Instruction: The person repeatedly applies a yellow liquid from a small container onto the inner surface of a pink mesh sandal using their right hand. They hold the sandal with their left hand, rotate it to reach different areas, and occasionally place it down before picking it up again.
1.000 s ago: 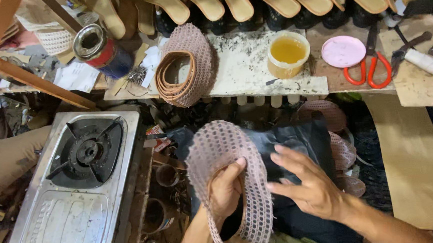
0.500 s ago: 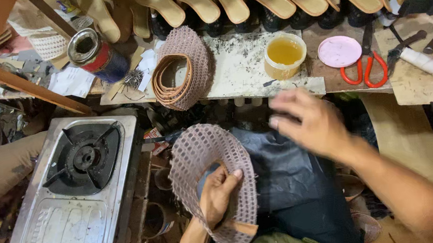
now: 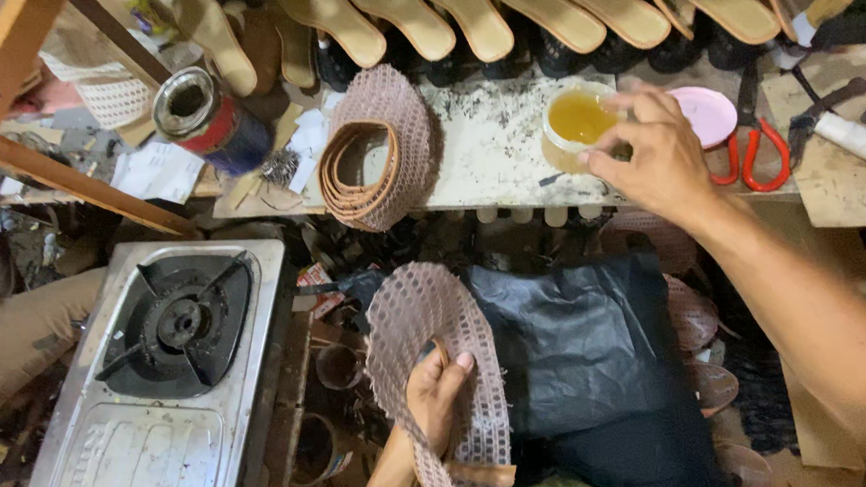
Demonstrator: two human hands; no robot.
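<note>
My left hand [image 3: 434, 396] grips a curved piece of pinkish perforated mesh material [image 3: 428, 326] with a tan leather edge, held over a black sheet [image 3: 579, 345] on my lap. My right hand [image 3: 656, 152] reaches out to the workbench, its fingers at the near rim of a small white cup of yellow glue [image 3: 578, 121]; whether the fingers hold anything I cannot tell. A second, matching mesh piece with a coiled tan strip [image 3: 377, 149] lies on the white bench slab [image 3: 493, 155].
A single-burner steel gas stove [image 3: 166, 380] sits at lower left. An open tin can [image 3: 207, 119], a pink lid [image 3: 708, 116], red-handled scissors [image 3: 758, 158] and a row of tan shoe soles [image 3: 499, 14] line the bench. Wooden frame bars [image 3: 68, 176] cross the upper left.
My right hand left the mesh piece, rose and moved forward to the glue cup. My left hand kept hold of the mesh piece and turned it slightly.
</note>
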